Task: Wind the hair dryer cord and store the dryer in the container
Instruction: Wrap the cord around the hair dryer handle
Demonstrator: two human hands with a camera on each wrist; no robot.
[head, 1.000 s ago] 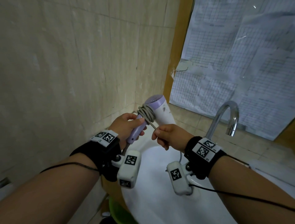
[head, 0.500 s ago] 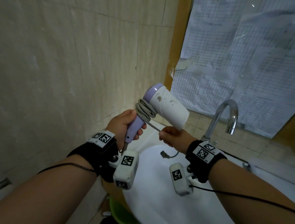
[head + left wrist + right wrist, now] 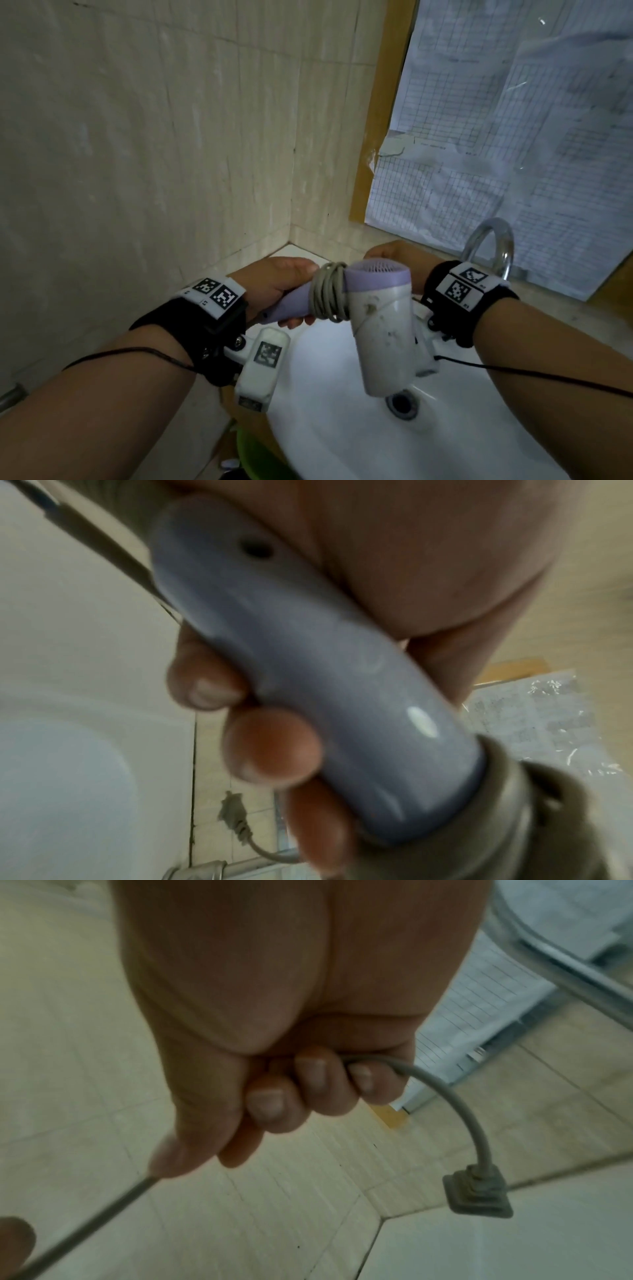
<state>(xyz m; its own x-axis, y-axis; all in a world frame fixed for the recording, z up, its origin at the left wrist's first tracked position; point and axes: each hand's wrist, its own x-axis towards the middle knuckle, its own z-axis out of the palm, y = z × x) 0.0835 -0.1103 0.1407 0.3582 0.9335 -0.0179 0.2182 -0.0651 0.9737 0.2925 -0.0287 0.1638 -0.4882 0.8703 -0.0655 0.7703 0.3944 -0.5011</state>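
Observation:
A white hair dryer with a lilac rear cap and lilac handle hangs over the sink, nozzle pointing down toward me. Several turns of grey cord wrap the top of the handle. My left hand grips the handle, fingers curled round it. My right hand sits behind the dryer's body, mostly hidden in the head view. In the right wrist view its fingers curl round the cord's free end, and the plug dangles below. No container is in view.
A white sink basin with a drain lies below. A chrome tap stands at the back right. A tiled wall closes the left, a paper-covered window the back. Something green shows under the sink.
The dryer has swung from nozzle pointing right and up to nozzle pointing down at me. My right hand has carried the cord's end up and behind the dryer body.

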